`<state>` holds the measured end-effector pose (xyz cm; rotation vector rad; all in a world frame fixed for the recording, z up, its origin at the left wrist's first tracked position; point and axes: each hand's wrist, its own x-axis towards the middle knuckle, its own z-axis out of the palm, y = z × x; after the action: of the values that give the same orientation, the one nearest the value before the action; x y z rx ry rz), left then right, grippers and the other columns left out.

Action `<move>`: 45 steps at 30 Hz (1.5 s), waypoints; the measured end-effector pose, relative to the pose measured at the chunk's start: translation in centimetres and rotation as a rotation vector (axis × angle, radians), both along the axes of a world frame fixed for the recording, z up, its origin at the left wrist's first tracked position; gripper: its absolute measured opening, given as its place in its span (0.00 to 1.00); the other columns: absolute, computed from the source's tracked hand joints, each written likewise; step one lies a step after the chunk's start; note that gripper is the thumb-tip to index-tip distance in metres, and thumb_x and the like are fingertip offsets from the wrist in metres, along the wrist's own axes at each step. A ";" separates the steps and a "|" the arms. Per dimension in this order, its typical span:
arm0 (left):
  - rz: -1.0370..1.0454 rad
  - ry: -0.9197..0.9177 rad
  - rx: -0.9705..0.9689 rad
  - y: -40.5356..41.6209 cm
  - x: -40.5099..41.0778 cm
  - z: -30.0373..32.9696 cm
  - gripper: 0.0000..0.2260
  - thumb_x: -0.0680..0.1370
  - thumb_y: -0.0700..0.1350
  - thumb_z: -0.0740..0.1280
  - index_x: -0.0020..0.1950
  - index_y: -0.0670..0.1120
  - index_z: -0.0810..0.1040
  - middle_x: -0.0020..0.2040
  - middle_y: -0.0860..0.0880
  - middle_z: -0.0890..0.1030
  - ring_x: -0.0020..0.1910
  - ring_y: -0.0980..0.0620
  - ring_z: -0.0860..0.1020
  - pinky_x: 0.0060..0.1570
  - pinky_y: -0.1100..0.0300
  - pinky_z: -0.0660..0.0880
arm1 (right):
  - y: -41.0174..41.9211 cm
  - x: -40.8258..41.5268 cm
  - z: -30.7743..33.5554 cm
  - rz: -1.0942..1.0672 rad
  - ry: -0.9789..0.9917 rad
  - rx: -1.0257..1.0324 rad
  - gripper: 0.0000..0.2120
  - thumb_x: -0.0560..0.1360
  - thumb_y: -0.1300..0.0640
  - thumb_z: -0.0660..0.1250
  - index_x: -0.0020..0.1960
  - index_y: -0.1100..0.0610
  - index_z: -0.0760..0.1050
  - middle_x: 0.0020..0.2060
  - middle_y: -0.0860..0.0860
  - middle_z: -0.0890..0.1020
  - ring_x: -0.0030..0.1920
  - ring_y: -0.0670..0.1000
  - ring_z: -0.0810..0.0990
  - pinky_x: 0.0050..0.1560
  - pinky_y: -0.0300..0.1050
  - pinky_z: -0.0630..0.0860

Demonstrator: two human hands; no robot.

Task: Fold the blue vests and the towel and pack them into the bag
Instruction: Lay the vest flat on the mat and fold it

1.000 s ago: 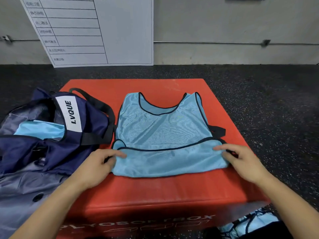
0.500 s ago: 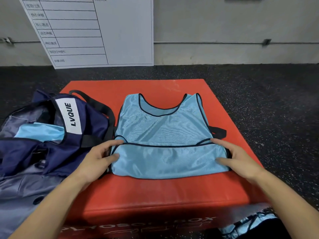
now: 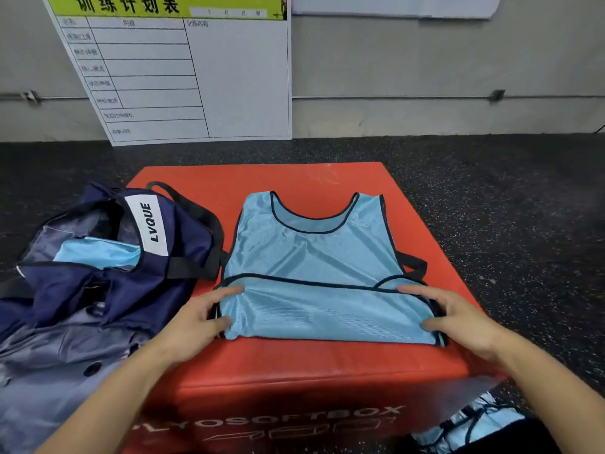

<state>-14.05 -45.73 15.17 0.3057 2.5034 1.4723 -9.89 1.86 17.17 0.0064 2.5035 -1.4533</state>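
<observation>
Hands are working at the near edge of a blue vest (image 3: 314,257) lying flat on a red box (image 3: 294,365). Left hand (image 3: 196,322) is pinching the folded-up hem at the vest's left corner, thumb under and fingers on top. Right hand (image 3: 458,319) is pinching the right corner the same way. More blue fabric (image 3: 474,424) is showing low on the right, beside the box. Left of the vest, a navy bag (image 3: 98,273) is sitting open on the floor, touching the box, with a light-blue piece (image 3: 98,253) lying inside. Farther back, a white chart board (image 3: 196,77) is leaning against the wall.
</observation>
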 end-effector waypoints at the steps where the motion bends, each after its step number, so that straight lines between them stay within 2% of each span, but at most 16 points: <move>1: -0.007 -0.023 0.019 0.0 0.5 0.3 0.28 0.71 0.37 0.70 0.68 0.57 0.78 0.68 0.58 0.78 0.69 0.62 0.73 0.67 0.71 0.66 | 0.0 0.5 0.2 0.005 -0.009 -0.016 0.38 0.70 0.78 0.67 0.66 0.41 0.80 0.64 0.39 0.81 0.66 0.40 0.77 0.68 0.36 0.70; 5: -0.037 -0.080 0.018 -0.7 2.6 1.2 0.29 0.68 0.39 0.67 0.68 0.57 0.78 0.70 0.61 0.76 0.73 0.62 0.69 0.71 0.67 0.63 | 0.4 2.8 0.8 0.043 -0.060 0.017 0.27 0.71 0.78 0.66 0.50 0.47 0.88 0.56 0.41 0.86 0.62 0.39 0.79 0.65 0.31 0.69; 8: -0.085 -0.113 0.030 -0.9 5.0 2.1 0.29 0.72 0.36 0.67 0.68 0.60 0.79 0.70 0.58 0.77 0.69 0.56 0.74 0.69 0.62 0.66 | 0.6 4.7 1.2 0.086 -0.124 0.027 0.29 0.72 0.78 0.66 0.53 0.46 0.87 0.58 0.37 0.84 0.62 0.35 0.78 0.63 0.28 0.69; 9: -0.098 -0.116 0.026 -0.9 5.8 2.3 0.29 0.74 0.33 0.67 0.69 0.60 0.78 0.69 0.55 0.78 0.51 0.59 0.68 0.67 0.60 0.68 | 0.6 5.4 1.5 0.100 -0.144 0.014 0.30 0.73 0.78 0.66 0.57 0.45 0.86 0.60 0.36 0.83 0.63 0.33 0.76 0.62 0.27 0.69; 10: -0.096 -0.121 0.021 -1.0 6.4 2.3 0.30 0.76 0.29 0.65 0.70 0.59 0.77 0.67 0.53 0.78 0.66 0.46 0.59 0.66 0.61 0.69 | 0.6 6.0 1.8 0.124 -0.153 0.009 0.32 0.73 0.78 0.66 0.61 0.44 0.84 0.62 0.35 0.81 0.65 0.32 0.75 0.62 0.26 0.69; 15: -0.138 -0.136 -0.010 -2.5 8.1 2.6 0.32 0.70 0.34 0.65 0.70 0.58 0.78 0.71 0.62 0.74 0.74 0.61 0.68 0.74 0.57 0.64 | 0.5 8.2 2.8 0.124 -0.131 -0.095 0.39 0.72 0.78 0.64 0.69 0.41 0.78 0.67 0.35 0.77 0.68 0.42 0.76 0.55 0.33 0.79; 19: -0.083 -0.126 0.044 -2.3 8.3 3.4 0.32 0.71 0.27 0.62 0.69 0.53 0.77 0.68 0.62 0.78 0.70 0.60 0.74 0.63 0.69 0.71 | 0.5 8.5 2.8 0.079 -0.088 -0.162 0.41 0.69 0.81 0.62 0.72 0.45 0.75 0.69 0.43 0.78 0.71 0.47 0.75 0.73 0.54 0.71; 22: -0.067 -0.080 0.059 -1.5 7.2 4.6 0.34 0.71 0.26 0.60 0.70 0.55 0.76 0.59 0.46 0.82 0.45 0.61 0.80 0.39 0.60 0.78 | 0.4 7.6 3.7 0.040 -0.040 -0.175 0.41 0.69 0.83 0.61 0.72 0.48 0.75 0.68 0.42 0.79 0.70 0.44 0.75 0.71 0.46 0.72; 23: -0.062 -0.067 0.059 -1.4 6.4 5.0 0.35 0.73 0.22 0.58 0.70 0.54 0.75 0.58 0.46 0.78 0.43 0.66 0.78 0.35 0.67 0.75 | 0.2 7.1 4.0 0.032 -0.022 -0.177 0.41 0.68 0.84 0.60 0.72 0.49 0.75 0.67 0.42 0.79 0.69 0.43 0.75 0.68 0.40 0.73; 26: -0.051 0.012 -0.006 -1.2 3.2 5.9 0.38 0.70 0.19 0.57 0.70 0.54 0.76 0.67 0.61 0.78 0.69 0.63 0.73 0.61 0.74 0.68 | 0.2 4.7 5.2 -0.009 0.023 -0.177 0.41 0.68 0.85 0.59 0.70 0.50 0.75 0.65 0.40 0.80 0.66 0.39 0.77 0.60 0.31 0.74; 28: -0.048 0.051 -0.032 -1.4 0.6 6.1 0.38 0.69 0.22 0.58 0.70 0.55 0.76 0.70 0.64 0.75 0.73 0.61 0.70 0.68 0.69 0.66 | 0.5 2.1 5.7 -0.006 0.051 -0.145 0.42 0.68 0.84 0.60 0.72 0.50 0.75 0.68 0.40 0.79 0.69 0.41 0.76 0.66 0.36 0.72; 30: -0.027 0.062 -0.046 -0.8 -2.1 6.6 0.38 0.70 0.23 0.58 0.69 0.58 0.77 0.71 0.60 0.76 0.68 0.55 0.77 0.66 0.60 0.73 | 0.9 -0.9 6.1 -0.002 0.058 -0.121 0.42 0.68 0.83 0.60 0.73 0.50 0.74 0.69 0.42 0.78 0.71 0.43 0.74 0.72 0.46 0.69; 33: 0.030 0.011 -0.064 0.1 -6.4 6.4 0.37 0.73 0.23 0.55 0.69 0.58 0.75 0.65 0.57 0.79 0.47 0.42 0.85 0.42 0.53 0.83 | 0.8 -5.4 6.6 -0.029 0.050 -0.101 0.41 0.70 0.82 0.60 0.73 0.49 0.73 0.67 0.43 0.80 0.68 0.44 0.77 0.69 0.46 0.73; 38: 0.083 0.019 -0.165 1.6 -12.0 3.6 0.38 0.70 0.23 0.57 0.68 0.59 0.75 0.70 0.56 0.75 0.70 0.56 0.73 0.70 0.60 0.69 | 0.4 -11.6 4.8 -0.074 0.027 -0.083 0.40 0.70 0.80 0.60 0.72 0.47 0.75 0.61 0.46 0.84 0.63 0.46 0.81 0.60 0.42 0.79; 41: 0.121 0.012 -0.235 2.5 -13.9 1.3 0.36 0.70 0.23 0.57 0.73 0.51 0.74 0.70 0.54 0.74 0.70 0.54 0.72 0.61 0.74 0.66 | 0.4 -14.2 1.7 -0.126 -0.011 -0.066 0.39 0.70 0.79 0.61 0.70 0.44 0.76 0.62 0.48 0.84 0.60 0.48 0.82 0.61 0.48 0.80; 45: 0.204 0.067 -0.272 3.0 -15.6 0.0 0.35 0.72 0.27 0.59 0.75 0.53 0.73 0.70 0.51 0.75 0.66 0.53 0.74 0.65 0.63 0.70 | 0.5 -16.7 -1.2 -0.170 -0.027 -0.066 0.39 0.71 0.80 0.61 0.75 0.48 0.71 0.65 0.48 0.81 0.61 0.46 0.82 0.63 0.48 0.79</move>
<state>-29.69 -42.76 15.15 0.0544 2.8167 1.1794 -26.59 2.38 15.94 0.2313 2.4841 -1.5883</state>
